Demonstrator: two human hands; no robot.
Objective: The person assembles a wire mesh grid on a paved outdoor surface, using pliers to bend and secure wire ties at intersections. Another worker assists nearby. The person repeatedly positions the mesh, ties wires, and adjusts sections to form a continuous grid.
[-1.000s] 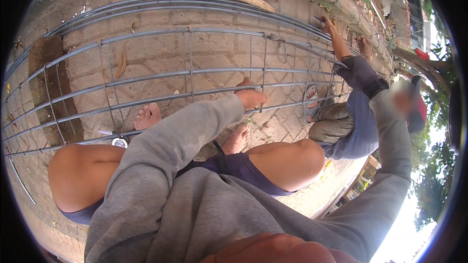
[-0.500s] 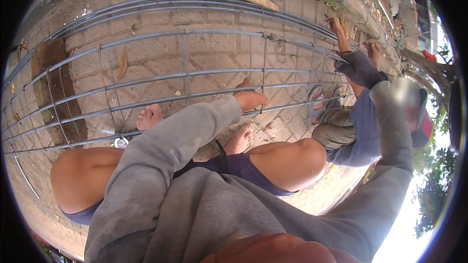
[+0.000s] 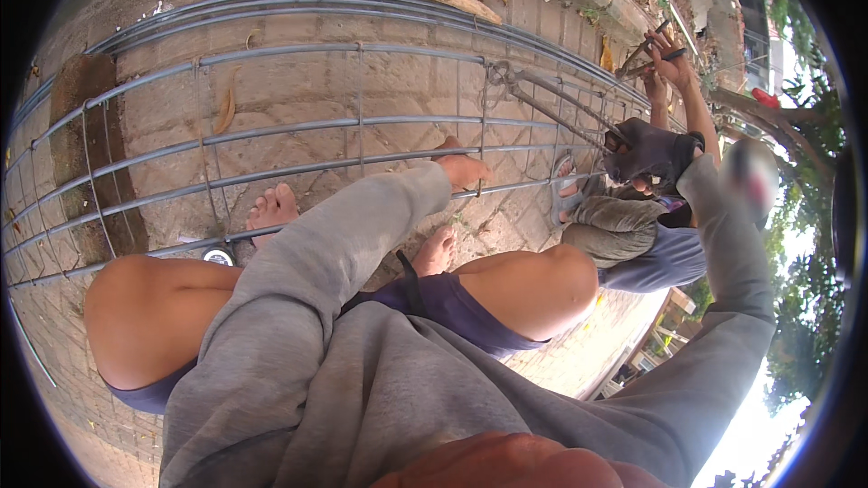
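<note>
Far left: rebar grid (image 3: 271,131) lying flat on brick paving (image 3: 298,90), long bars crossed by thinner ties. A small round metal object (image 3: 219,256) lies beside the near bar, just left of a bare foot (image 3: 271,208).

Centre: left hand (image 3: 466,167) at the end of a grey sleeve, laid on a near bar of the grid. Whether its fingers are curled round the bar cannot be told.

Right of centre: long-handled tool (image 3: 551,104), its head set at a bar crossing on the far side of the grid. The handles are clamped in the fingers of the gloved right hand (image 3: 651,149).

Far right: a co-worker's hands (image 3: 669,59) are raised, holding another thin tool, apart from the grid.

Judgement: a crossing is being tied or nipped while the grid is steadied. The next move calls for a firm squeeze of the handles, the head kept seated on the joint and the bar held down.
</note>
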